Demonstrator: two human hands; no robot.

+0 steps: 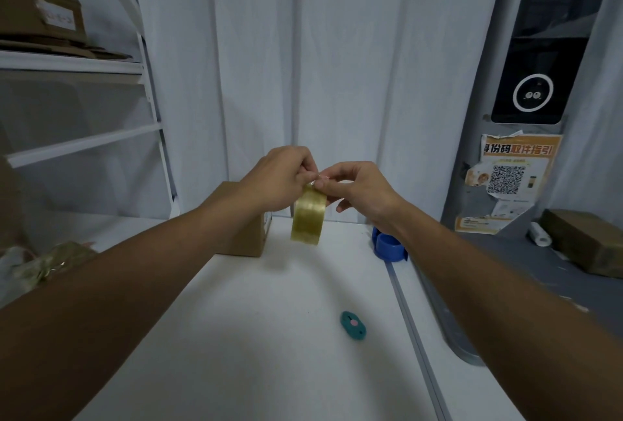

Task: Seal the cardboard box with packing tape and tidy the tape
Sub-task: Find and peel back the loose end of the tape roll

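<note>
A yellowish roll of packing tape (307,215) hangs in the air above the white table (256,336). My left hand (276,181) and my right hand (362,188) both pinch it at its top edge, fingertips meeting there. Behind my left forearm a small brown cardboard box (249,238) stands on the table near the back wall; my arm hides most of it.
A teal box cutter (353,325) lies on the table in front. A blue tape dispenser (389,247) sits at the table's right edge. White shelves (77,66) with cardboard stand left, crumpled tape (50,262) below. A grey kiosk (526,100) and a brown parcel (586,242) are right.
</note>
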